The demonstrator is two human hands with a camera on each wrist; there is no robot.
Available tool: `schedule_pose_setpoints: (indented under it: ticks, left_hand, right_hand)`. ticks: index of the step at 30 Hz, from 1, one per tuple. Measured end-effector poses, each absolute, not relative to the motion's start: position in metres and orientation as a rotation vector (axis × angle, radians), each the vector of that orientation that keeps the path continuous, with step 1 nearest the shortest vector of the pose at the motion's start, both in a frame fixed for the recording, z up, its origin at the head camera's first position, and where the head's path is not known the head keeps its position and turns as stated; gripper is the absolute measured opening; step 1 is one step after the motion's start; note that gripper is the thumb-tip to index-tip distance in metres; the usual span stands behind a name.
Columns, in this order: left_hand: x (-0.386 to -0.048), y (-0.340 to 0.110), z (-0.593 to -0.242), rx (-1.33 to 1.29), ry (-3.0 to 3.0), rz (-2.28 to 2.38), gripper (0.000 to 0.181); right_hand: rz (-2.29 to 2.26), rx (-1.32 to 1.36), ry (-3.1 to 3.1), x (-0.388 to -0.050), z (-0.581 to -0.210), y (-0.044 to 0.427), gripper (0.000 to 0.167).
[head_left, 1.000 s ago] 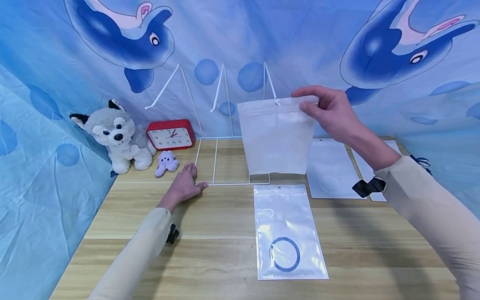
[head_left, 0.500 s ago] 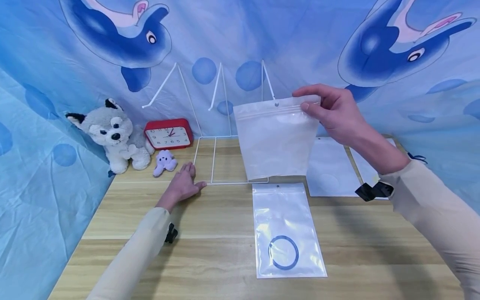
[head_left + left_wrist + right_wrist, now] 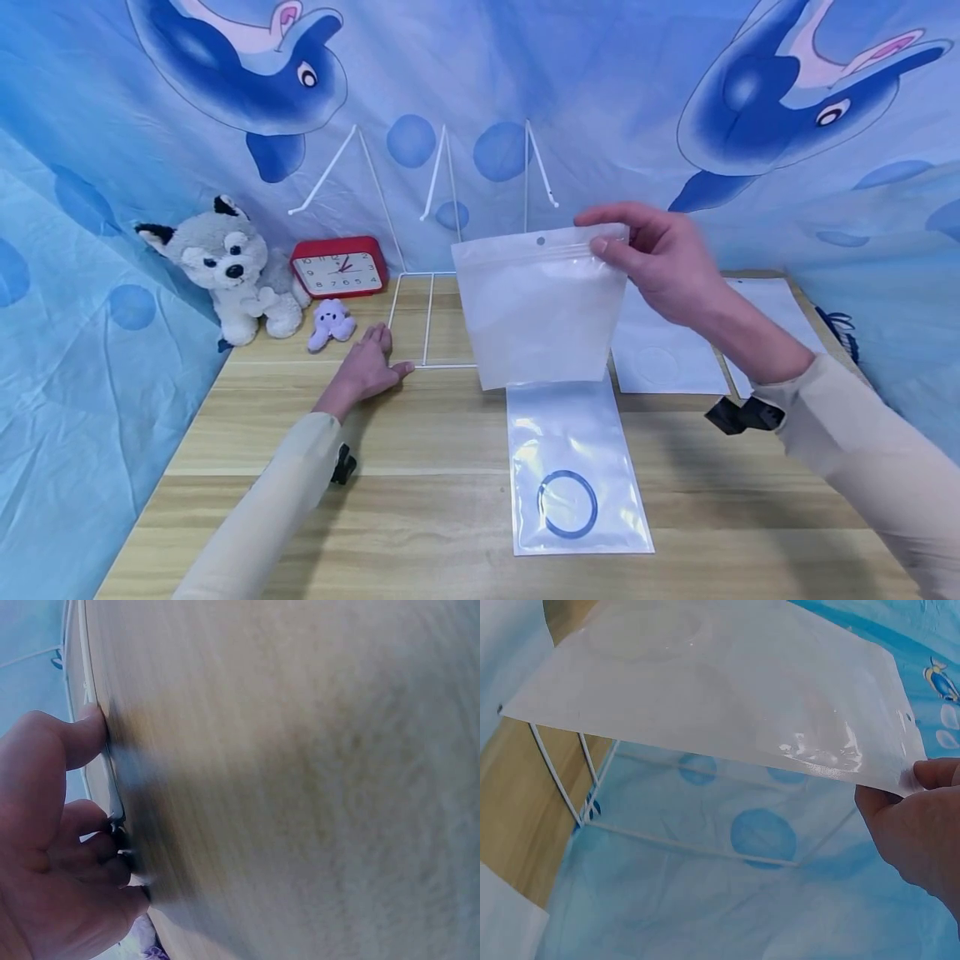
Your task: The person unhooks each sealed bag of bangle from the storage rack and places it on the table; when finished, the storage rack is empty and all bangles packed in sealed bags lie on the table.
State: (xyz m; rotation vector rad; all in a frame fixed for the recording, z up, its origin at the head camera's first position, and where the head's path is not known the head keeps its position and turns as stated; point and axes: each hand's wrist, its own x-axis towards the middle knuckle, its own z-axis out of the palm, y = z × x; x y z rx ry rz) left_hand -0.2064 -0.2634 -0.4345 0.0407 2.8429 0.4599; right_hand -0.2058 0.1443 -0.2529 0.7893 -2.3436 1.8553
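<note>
My right hand point(image 3: 667, 262) pinches the upper right corner of a white zip bag point(image 3: 540, 317), with the thumb in front and fingers behind. The bag hangs in the air, its punched hole apart from the right-hand hook of a white wire rack point(image 3: 429, 321). In the right wrist view the bag point(image 3: 705, 697) spreads across the top, held at its edge by the hand point(image 3: 915, 825). My left hand point(image 3: 363, 371) rests at the rack's front left corner, thumb and fingers spread and touching the base wires. The left wrist view shows this hand point(image 3: 60, 847) low against the table.
A zip bag point(image 3: 555, 433) with a dark ring inside lies in front of the rack. More white bags point(image 3: 667, 350) lie at the right. A plush husky point(image 3: 240, 275), red clock point(image 3: 340, 268) and purple octopus toy point(image 3: 330, 323) stand at the left.
The white bag has come off the right-hand hook. My right hand has brought it down and toward me, slightly left. The left hand stays on the rack.
</note>
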Motion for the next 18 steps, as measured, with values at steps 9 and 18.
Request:
schedule_pose_setpoints:
  ticks: [9,18]
  left_hand:
    - [-0.207,-0.265,-0.436,0.026,2.839,0.466,0.086]
    - [-0.208,-0.267,-0.439,0.07,2.879,0.48,0.083]
  right_hand:
    - [1.949,0.874,-2.266,-0.191,-0.272,0.119,0.023]
    - [2.004,1.006,-2.252,-0.18,-0.284,0.094,0.026]
